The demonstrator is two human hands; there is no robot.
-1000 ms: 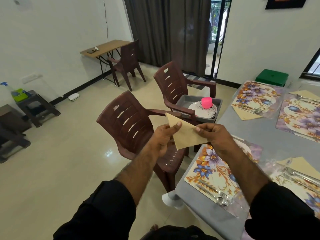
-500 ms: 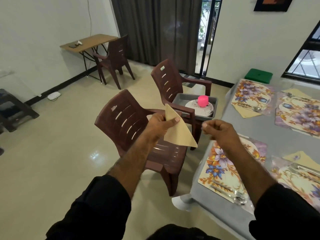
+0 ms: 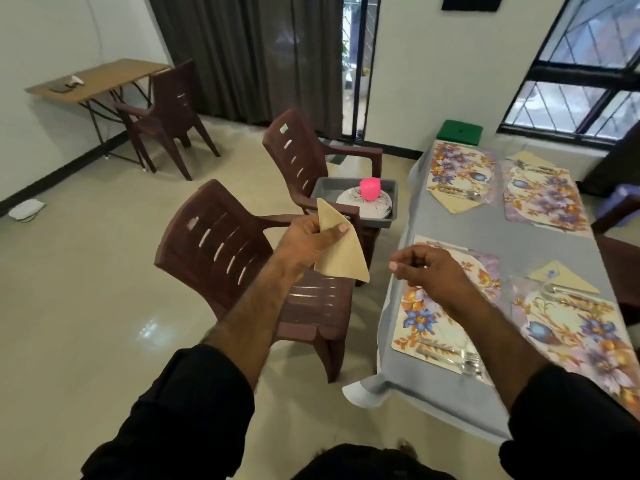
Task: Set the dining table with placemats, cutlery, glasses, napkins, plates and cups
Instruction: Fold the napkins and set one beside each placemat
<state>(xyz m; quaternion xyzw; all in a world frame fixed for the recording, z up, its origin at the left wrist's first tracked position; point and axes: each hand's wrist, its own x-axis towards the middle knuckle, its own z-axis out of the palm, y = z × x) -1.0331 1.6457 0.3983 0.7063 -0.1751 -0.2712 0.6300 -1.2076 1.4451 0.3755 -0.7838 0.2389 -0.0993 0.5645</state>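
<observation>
My left hand pinches a beige napkin folded into a triangle, held in the air above the nearest brown chair. My right hand hovers over the near left floral placemat, fingers curled and holding nothing. That placemat carries cutlery at its near end. The grey dining table holds three more floral placemats, each with cutlery and a beige napkin beside or under it. A grey tray on the second chair holds white plates and a pink cup.
Two brown plastic chairs stand along the table's left side. A wooden side table with a third chair is at the far wall. A green stool sits beyond the table. Open tiled floor lies to the left.
My right hand let go of the napkin and moved right over the placemat. The left hand keeps the napkin. The view turned toward the table.
</observation>
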